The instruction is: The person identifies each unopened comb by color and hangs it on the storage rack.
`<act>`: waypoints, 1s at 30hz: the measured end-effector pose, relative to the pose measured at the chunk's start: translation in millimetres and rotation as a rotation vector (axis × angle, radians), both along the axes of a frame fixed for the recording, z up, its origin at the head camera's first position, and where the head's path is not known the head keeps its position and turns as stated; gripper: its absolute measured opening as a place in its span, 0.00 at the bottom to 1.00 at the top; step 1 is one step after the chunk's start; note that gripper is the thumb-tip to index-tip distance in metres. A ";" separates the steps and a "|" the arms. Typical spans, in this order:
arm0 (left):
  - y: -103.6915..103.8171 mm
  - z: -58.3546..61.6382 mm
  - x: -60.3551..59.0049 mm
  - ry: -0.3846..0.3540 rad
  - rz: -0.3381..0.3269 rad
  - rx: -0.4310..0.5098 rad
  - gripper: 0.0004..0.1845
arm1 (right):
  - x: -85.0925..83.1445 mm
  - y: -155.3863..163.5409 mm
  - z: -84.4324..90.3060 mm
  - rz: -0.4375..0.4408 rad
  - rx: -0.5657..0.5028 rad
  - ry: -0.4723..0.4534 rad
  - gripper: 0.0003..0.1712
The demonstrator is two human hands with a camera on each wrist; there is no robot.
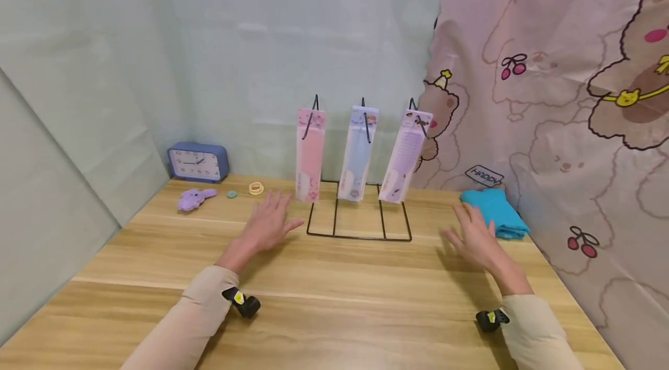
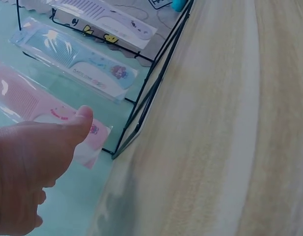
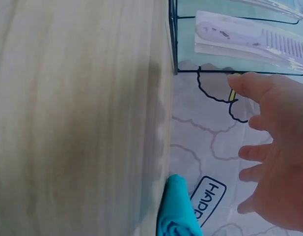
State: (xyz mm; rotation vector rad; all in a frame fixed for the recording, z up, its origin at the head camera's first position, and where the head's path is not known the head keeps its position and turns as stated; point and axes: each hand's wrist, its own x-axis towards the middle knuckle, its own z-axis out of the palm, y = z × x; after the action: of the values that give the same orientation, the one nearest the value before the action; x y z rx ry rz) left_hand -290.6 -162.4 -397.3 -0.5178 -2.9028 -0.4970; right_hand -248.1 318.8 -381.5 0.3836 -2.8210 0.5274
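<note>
A black wire rack (image 1: 360,237) stands on the table, with three packaged combs hanging from its hooks. The pink comb (image 1: 310,155) is on the left, the blue comb (image 1: 358,155) in the middle and the purple comb (image 1: 405,155) on the right. My left hand (image 1: 266,223), fingers spread and holding nothing, is just left of the rack's base. In the left wrist view its thumb (image 2: 77,123) overlaps the pink comb's package. Over on the right, my right hand (image 1: 474,237) is also empty, its fingers apart, close to a folded turquoise cloth (image 1: 493,210).
At the table's back left is a blue alarm clock (image 1: 198,162). A purple plush-like item (image 1: 194,200), a small green disc (image 1: 232,194) and a cream-coloured ring (image 1: 256,188) lie near it. Pale curtain (image 1: 324,27) and bear-print fabric (image 1: 543,97) border the table (image 1: 334,300).
</note>
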 end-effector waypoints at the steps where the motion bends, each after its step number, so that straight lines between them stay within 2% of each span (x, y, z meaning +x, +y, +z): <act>1: -0.4 1.9 0.6 -0.002 0.005 -0.001 0.43 | -0.4 -0.7 1.4 -0.010 0.008 -0.005 0.40; 9: -2.9 10.5 6.0 -0.001 0.050 -0.040 0.48 | 2.9 -3.7 8.4 -0.078 0.079 -0.068 0.52; 19: -1.3 21.7 11.0 -0.002 0.071 -0.116 0.49 | 10.4 -9.2 14.9 -0.122 0.196 -0.013 0.51; 26: 1.1 28.0 12.5 -0.077 0.051 -0.075 0.50 | 12.8 -13.9 20.1 -0.124 0.228 -0.004 0.53; 30: 1.4 28.7 13.6 -0.089 0.057 -0.067 0.50 | 14.5 -16.7 22.1 -0.125 0.238 -0.009 0.54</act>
State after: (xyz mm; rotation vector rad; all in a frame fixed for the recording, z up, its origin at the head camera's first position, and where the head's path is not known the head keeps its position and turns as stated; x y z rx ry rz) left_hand -277.1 -161.0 -368.6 -0.4318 -3.0180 -0.4272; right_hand -233.6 302.0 -359.4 0.2461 -2.8994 0.1688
